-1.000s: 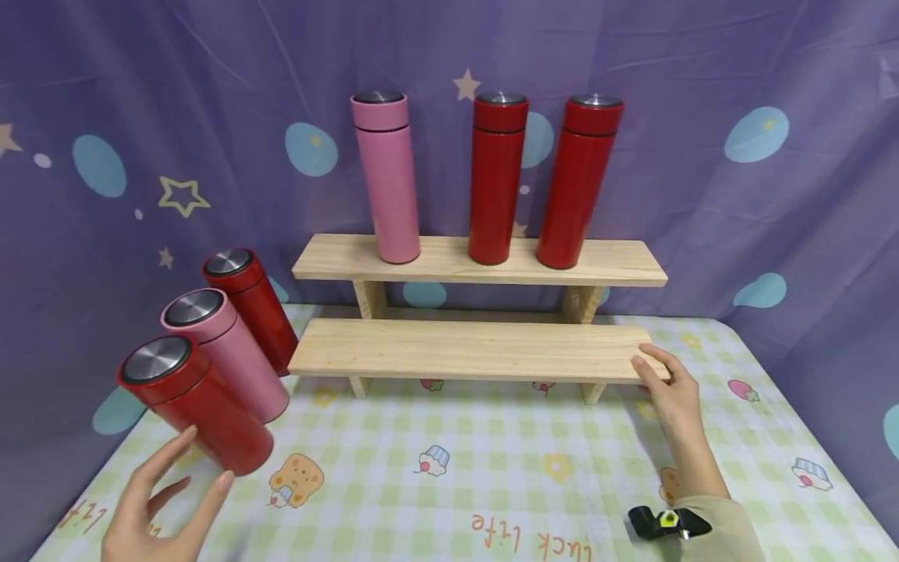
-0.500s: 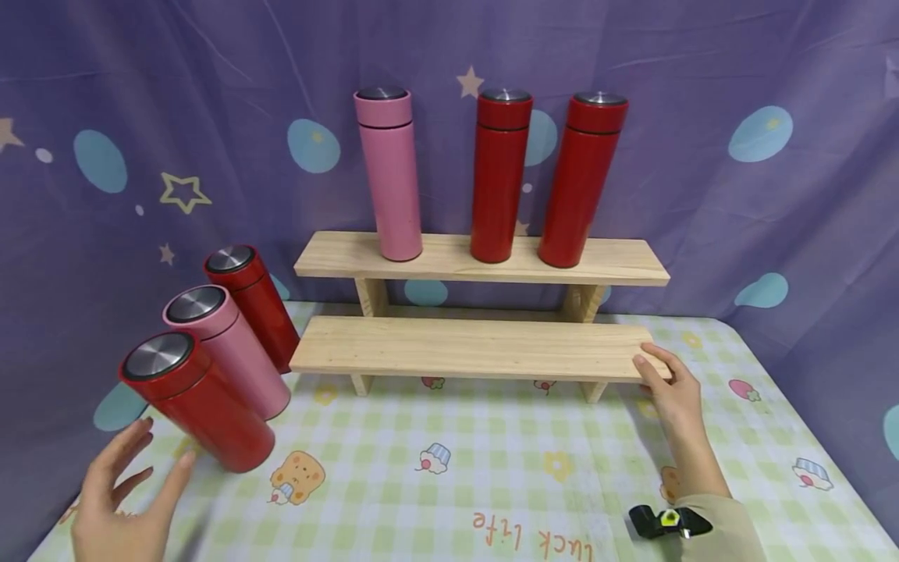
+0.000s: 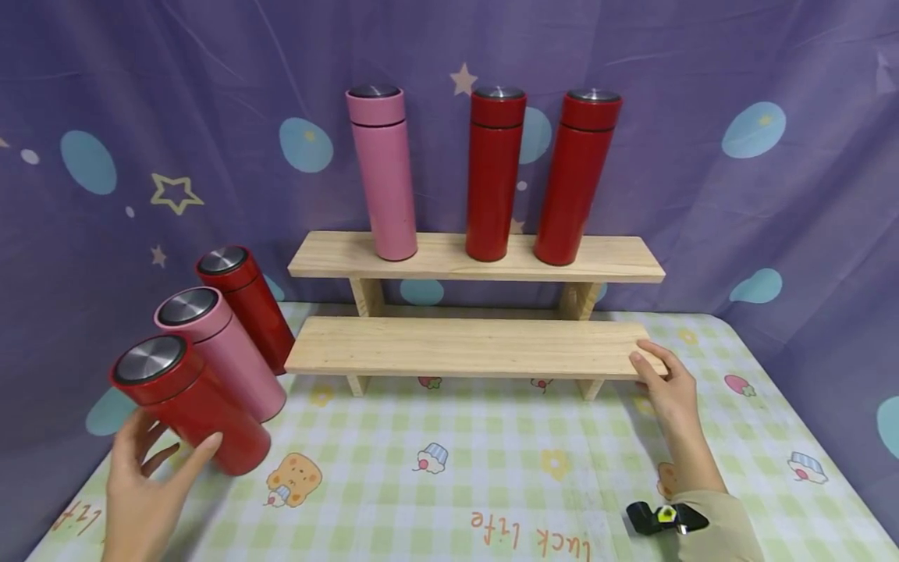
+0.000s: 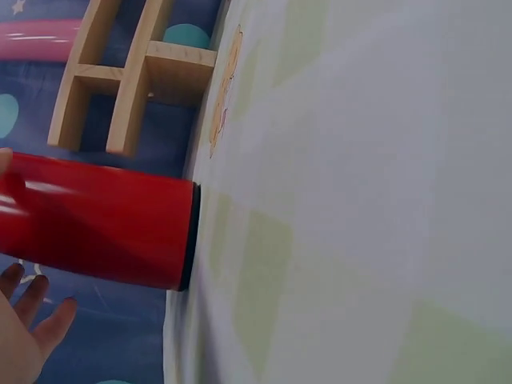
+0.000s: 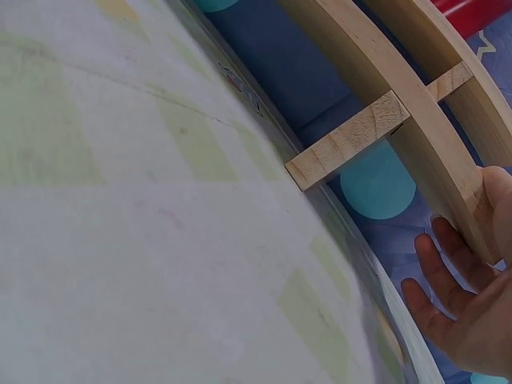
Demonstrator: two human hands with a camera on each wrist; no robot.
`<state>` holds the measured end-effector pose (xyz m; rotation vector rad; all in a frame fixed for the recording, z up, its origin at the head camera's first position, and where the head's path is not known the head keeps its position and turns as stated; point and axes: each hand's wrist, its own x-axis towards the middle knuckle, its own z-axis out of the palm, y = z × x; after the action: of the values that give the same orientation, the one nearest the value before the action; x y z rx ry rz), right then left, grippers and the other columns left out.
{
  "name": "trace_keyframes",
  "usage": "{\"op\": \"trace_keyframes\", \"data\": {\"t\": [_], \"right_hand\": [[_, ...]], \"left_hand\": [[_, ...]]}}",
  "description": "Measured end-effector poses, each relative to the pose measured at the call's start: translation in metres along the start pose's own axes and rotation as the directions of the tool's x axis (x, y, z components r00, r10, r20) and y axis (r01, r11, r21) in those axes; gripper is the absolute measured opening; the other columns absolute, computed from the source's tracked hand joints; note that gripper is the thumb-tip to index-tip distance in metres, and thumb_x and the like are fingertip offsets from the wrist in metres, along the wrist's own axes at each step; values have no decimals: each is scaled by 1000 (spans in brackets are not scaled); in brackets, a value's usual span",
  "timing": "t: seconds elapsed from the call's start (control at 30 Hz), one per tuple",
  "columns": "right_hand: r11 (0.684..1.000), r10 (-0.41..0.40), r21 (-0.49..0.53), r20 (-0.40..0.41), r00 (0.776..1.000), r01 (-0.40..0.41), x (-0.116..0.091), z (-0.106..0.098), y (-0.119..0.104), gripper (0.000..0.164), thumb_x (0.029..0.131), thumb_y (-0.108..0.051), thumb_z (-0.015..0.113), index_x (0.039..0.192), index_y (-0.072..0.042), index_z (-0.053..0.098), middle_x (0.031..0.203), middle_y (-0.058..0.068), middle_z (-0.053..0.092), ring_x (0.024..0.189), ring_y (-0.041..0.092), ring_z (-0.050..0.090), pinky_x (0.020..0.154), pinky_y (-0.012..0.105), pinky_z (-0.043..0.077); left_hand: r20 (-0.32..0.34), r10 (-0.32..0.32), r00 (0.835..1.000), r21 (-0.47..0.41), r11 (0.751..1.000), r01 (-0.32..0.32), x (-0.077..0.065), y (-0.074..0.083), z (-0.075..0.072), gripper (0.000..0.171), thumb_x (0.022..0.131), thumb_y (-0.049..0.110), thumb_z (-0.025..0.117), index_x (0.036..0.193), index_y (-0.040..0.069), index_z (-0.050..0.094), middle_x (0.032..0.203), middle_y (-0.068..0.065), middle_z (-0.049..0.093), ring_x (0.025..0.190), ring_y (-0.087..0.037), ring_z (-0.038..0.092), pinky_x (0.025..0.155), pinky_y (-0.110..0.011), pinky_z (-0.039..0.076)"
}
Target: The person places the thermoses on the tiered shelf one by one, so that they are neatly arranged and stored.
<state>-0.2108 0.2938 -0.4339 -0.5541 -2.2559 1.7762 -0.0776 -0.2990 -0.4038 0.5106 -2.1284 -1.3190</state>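
Note:
My left hand (image 3: 143, 484) is around the lower part of the nearest red thermos bottle (image 3: 193, 406) at the left. Its thumb overlaps the bottle's front, and in the left wrist view the other fingers (image 4: 52, 324) are spread apart from the red wall. That bottle stands upright on the cloth. Behind it are a pink thermos (image 3: 221, 351) and another red thermos (image 3: 249, 304). My right hand (image 3: 674, 390) holds the right end of the lower board of a two-tier wooden shelf (image 3: 463, 347), thumb and index finger lying on the board.
On the upper board (image 3: 442, 254) stand a pink bottle (image 3: 385, 172) and two red ones, the middle bottle (image 3: 495, 172) and the right bottle (image 3: 579, 179). A checked tablecloth (image 3: 379, 484) covers the table, and a purple curtain (image 3: 667, 156) hangs behind.
My left hand drew back to the left from the nearest red bottle, then came in again with its thumb across the bottle's front. My right hand kept its place on the shelf.

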Motion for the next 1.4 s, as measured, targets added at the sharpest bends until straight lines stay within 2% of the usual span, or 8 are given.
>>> {"op": "trace_keyframes", "data": {"t": [0.1,0.23,0.4,0.63,0.83,1.1,1.27,1.4], "right_hand": [[1000,-3,0,1,1000,3,0,0,0,55,91,-44,69,140,-19,57,138,6,47,91,4,52,76,16,51],[1000,-7,-5,4,1000,7,0,0,-1,55,92,-44,68,140,-19,57,138,7,47,91,4,52,76,16,52],[1000,-10,-9,4,1000,10,-1,0,0,55,92,-44,68,140,-19,57,138,7,48,90,4,52,76,16,52],[1000,-14,-8,3,1000,14,-1,0,-1,54,92,-44,68,139,-19,57,136,5,48,90,4,52,76,17,52],[1000,-23,-16,6,1000,23,-1,0,1,54,92,-44,68,139,-19,58,135,5,49,88,5,52,75,17,52],[1000,-23,-14,-2,1000,23,0,-1,2,54,92,-44,68,139,-20,58,139,9,47,89,3,52,74,17,52],[1000,-19,-16,3,1000,19,0,-1,1,55,92,-44,67,140,-19,57,144,11,44,90,4,52,75,17,51],[1000,-20,-23,20,1000,20,0,-1,0,58,92,-45,67,142,-19,55,146,12,43,91,4,52,76,17,52]], "left_hand": [[36,-4,999,5,1000,4,4,0,5,86,80,3,81,150,26,36,137,7,44,118,-4,45,83,-7,37],[60,-50,997,6,999,50,6,0,12,89,81,8,82,150,28,30,137,6,40,119,-8,43,85,-6,38],[55,-105,993,-27,994,106,7,2,17,88,81,10,82,149,29,29,135,4,43,118,-10,45,87,-7,41],[27,-122,992,-59,991,124,9,3,15,86,76,6,85,144,26,37,123,7,49,104,-7,51,77,-6,43],[16,-82,996,-46,996,83,7,7,15,85,74,4,86,143,25,41,118,8,52,101,-6,53,76,-6,42],[22,-43,999,-151,988,46,-2,28,16,79,73,-4,84,137,22,47,116,3,56,95,-9,58,75,-7,46],[14,47,999,-100,994,-45,-10,41,19,82,72,-6,84,140,22,48,118,5,58,98,-8,57,76,-7,45],[16,136,991,-104,986,-134,-15,48,25,84,68,-12,83,139,18,49,117,6,59,98,-8,58,76,-9,45]]}}
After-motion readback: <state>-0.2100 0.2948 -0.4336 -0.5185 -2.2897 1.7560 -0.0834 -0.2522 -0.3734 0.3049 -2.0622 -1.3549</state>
